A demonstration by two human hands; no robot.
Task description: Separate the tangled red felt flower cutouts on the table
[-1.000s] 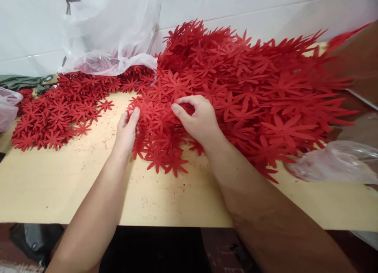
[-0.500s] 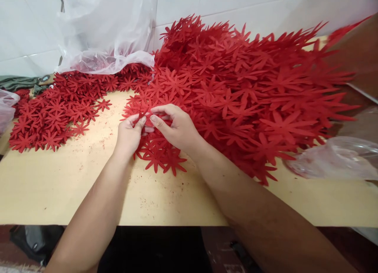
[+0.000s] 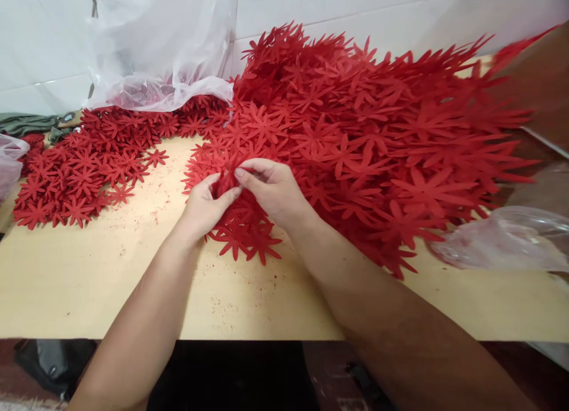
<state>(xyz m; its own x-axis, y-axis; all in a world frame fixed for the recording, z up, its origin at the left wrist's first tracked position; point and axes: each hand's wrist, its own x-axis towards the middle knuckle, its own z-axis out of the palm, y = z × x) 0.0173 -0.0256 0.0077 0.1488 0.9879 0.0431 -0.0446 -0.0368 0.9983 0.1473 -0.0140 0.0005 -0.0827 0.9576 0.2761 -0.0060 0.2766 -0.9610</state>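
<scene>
Both hands meet in front of a large heap of red flower-shaped cutouts [image 3: 347,132], which look like thin fabric or felt with several narrow petals. My left hand [image 3: 207,206] has its thumb and fingers closed around a red flower cutout [image 3: 228,179]. Against the same cutout, my right hand [image 3: 271,188] pinches with thumb and index finger. The petals between the fingers blend with the red pile behind, so the cutout's outline is partly hidden. Just below the hands, a few cutouts [image 3: 249,245] lie flat on the table.
A smaller pile of red flower cutouts [image 3: 75,174] spreads at the left of the pale table [image 3: 133,280]. White plastic bag [image 3: 164,49] hangs over it by the tiled wall. Another clear plastic bag [image 3: 511,239] lies at right, beside a brown box [image 3: 537,85]. Red crumbs dot the tabletop.
Both hands have shifted slightly right. My left thumb now reaches across to my right fingertips, and the left fingers have opened around the red petals. The piles look the same.
</scene>
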